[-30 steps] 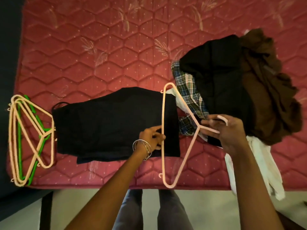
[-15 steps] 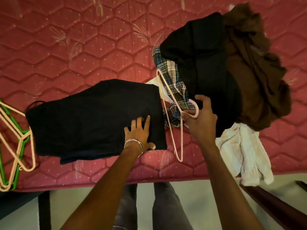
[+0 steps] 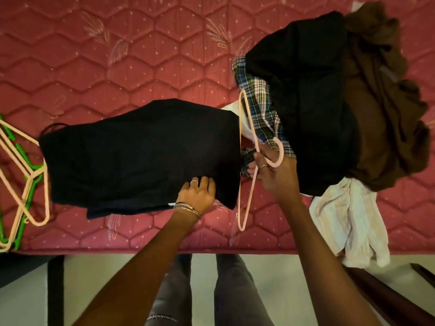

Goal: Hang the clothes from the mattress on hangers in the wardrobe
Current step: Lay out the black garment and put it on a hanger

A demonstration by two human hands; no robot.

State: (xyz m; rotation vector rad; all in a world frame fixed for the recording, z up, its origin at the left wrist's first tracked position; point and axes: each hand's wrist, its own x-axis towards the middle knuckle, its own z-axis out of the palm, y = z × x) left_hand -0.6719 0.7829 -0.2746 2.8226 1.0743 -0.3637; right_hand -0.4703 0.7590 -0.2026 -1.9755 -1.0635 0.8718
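Observation:
A black garment lies spread flat on the red quilted mattress. My left hand is at its near edge, fingers curled into the fabric with the tips hidden. My right hand grips a pink hanger at its neck, just below the hook. The hanger's frame stands along the garment's right edge. To the right sits a pile of clothes: a black piece, a brown one, a plaid shirt and a white striped one hanging over the mattress edge.
Spare pink and green hangers lie at the mattress's left edge. The near mattress edge runs across the lower frame, with pale floor and my legs below it. Dark furniture stands at the lower left.
My left hand went from pinching the hanger bar to lying flat on the black garment, then curled into its near edge. My right hand shifted its hold to the hanger's neck.

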